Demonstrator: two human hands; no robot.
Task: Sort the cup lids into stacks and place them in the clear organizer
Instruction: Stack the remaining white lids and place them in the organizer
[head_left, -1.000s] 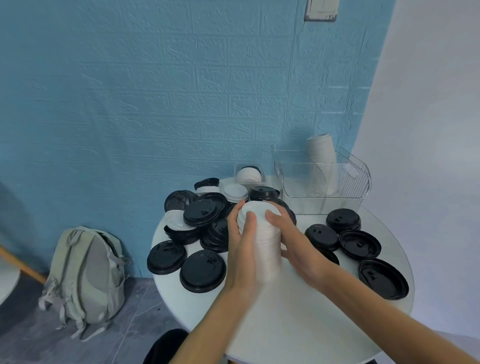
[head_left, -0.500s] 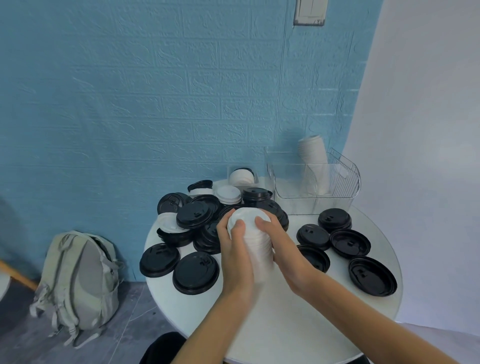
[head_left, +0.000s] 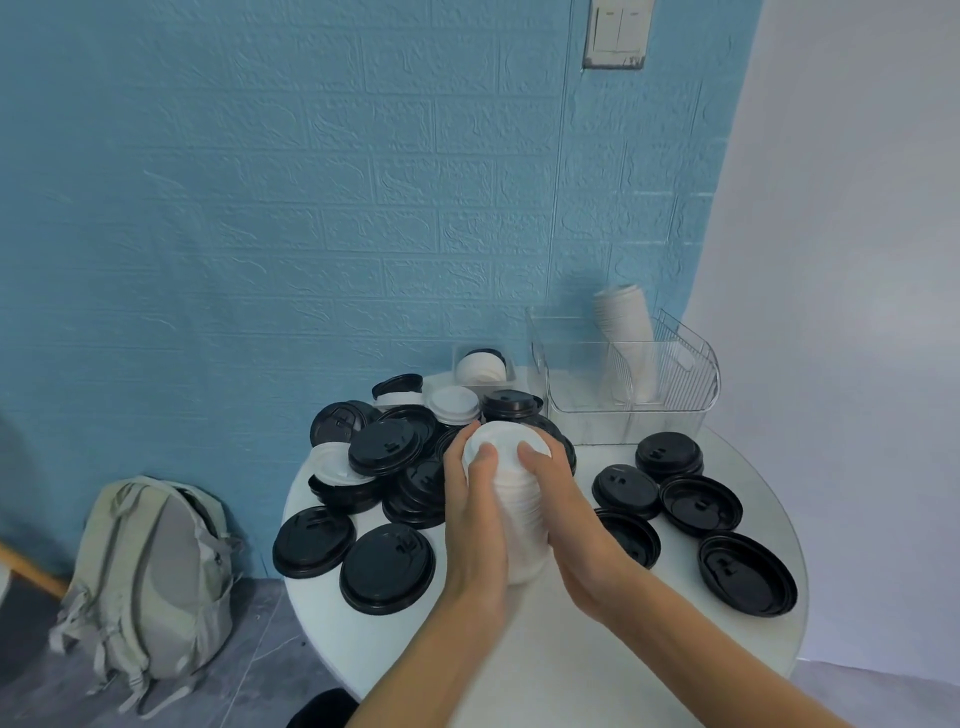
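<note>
A tall stack of white lids (head_left: 519, 509) stands upright on the round white table (head_left: 571, 670). My left hand (head_left: 475, 514) grips its left side and my right hand (head_left: 563, 512) its right side, both thumbs resting on the top lid. The clear organizer (head_left: 675, 410) sits at the table's back right, holding another leaning white lid stack (head_left: 626, 338). Black lids (head_left: 387, 569) lie scattered and piled to the left and behind my hands, with more black lids (head_left: 745, 574) to the right. A few white lids (head_left: 454, 404) lie among the pile.
A small clear box (head_left: 480, 366) with white lids sits against the blue brick-pattern wall. A grey-green backpack (head_left: 150, 577) leans on the floor left of the table. A light switch (head_left: 615, 34) is on the wall above.
Both hands keep hold of the white stack and have barely shifted on it; the camera view has tilted and moved slightly.
</note>
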